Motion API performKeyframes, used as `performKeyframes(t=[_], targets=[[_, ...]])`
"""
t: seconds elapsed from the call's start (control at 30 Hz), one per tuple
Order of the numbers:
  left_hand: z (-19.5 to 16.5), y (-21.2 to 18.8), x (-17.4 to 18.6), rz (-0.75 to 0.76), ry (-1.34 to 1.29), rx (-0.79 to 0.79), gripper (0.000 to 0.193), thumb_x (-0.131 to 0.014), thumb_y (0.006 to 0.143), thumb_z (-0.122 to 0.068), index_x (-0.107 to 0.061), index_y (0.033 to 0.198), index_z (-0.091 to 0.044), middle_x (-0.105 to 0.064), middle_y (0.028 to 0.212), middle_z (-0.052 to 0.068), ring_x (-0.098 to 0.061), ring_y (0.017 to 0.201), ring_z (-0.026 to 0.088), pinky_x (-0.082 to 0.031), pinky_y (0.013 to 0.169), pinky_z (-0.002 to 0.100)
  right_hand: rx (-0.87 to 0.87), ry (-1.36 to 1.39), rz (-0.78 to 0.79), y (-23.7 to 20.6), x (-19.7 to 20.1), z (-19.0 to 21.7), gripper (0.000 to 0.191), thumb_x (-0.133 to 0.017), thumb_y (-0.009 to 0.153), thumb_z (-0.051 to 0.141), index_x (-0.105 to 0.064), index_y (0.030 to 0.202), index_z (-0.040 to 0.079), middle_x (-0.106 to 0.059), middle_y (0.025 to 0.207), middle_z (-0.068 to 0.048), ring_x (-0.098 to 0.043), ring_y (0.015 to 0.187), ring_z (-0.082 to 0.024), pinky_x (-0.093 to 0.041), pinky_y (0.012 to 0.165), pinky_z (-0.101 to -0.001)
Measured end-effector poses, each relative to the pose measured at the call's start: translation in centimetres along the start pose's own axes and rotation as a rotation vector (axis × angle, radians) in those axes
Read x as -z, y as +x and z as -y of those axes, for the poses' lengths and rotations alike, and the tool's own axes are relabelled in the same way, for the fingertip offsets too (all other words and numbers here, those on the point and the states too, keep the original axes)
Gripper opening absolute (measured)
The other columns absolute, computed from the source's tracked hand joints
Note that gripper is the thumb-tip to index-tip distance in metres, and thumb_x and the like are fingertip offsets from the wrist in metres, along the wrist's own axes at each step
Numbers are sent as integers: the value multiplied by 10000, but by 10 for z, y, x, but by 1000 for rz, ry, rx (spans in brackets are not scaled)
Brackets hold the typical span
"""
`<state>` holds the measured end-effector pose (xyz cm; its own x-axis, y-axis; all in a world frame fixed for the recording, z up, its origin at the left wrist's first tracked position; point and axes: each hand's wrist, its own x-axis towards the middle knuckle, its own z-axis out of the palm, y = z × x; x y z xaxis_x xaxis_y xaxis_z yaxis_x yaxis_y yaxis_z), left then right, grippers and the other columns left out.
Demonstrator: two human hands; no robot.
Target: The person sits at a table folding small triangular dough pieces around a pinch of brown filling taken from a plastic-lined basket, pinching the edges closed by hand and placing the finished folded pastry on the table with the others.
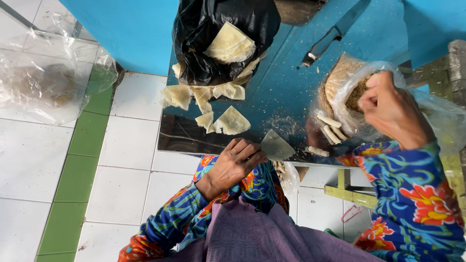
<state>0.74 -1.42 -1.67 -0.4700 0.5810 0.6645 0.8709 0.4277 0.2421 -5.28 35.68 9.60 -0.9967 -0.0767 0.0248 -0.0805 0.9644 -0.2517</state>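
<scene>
A single pale triangular wrapper [275, 145] lies flat on the glossy blue table [281, 92], close to its near edge, one corner pointing away from the person and its broad side toward the body. The left hand [236, 162] rests at that edge just left of the wrapper, fingers curled, fingertips touching or nearly touching its near-left corner; it grips nothing visibly. This hand is plainly the nearer of the two. The right hand [391, 109] is well apart to the right, fingers pinched inside the mouth of a clear plastic bag [437, 114] holding brown crumbly filling [358, 94]; whether it holds any filling cannot be told. Four finished pale rolls [330, 131] lie between wrapper and bag, just beside the bag. Further back, loose wrappers [204, 104] spill from a black plastic bag [213, 43], and a knife [330, 39] lies diagonally beyond. Open surface remains around the single wrapper, dusted with crumbs; the table edge runs directly beneath it. A clear bag [43, 82] lies on the white tiled floor [126, 174] at left.
</scene>
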Motion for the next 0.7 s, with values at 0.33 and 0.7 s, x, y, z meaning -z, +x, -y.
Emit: performKeyframes(t=[0.33,0.7], targets=[[-2,-4,-4,-27,-7,74,237,-787,913,-204,-725,1096,-68,-630,1047,34,-607,942,200,-501,843,348,509,435,29,-51,-116,122,278,-751,936,54,-560,1138,40,-699,1028,-75,-734,950,-198,-592,776,-340],[-9,-7,0,-40,87,107,238,-806,921,-233,-753,1108,-95,-577,926,-7,-571,862,166,-466,869,372,762,83,-300,-88,-119,84,519,-764,881,-2,-510,1334,-14,-704,1119,-147,-696,1021,-282,-585,861,-385]])
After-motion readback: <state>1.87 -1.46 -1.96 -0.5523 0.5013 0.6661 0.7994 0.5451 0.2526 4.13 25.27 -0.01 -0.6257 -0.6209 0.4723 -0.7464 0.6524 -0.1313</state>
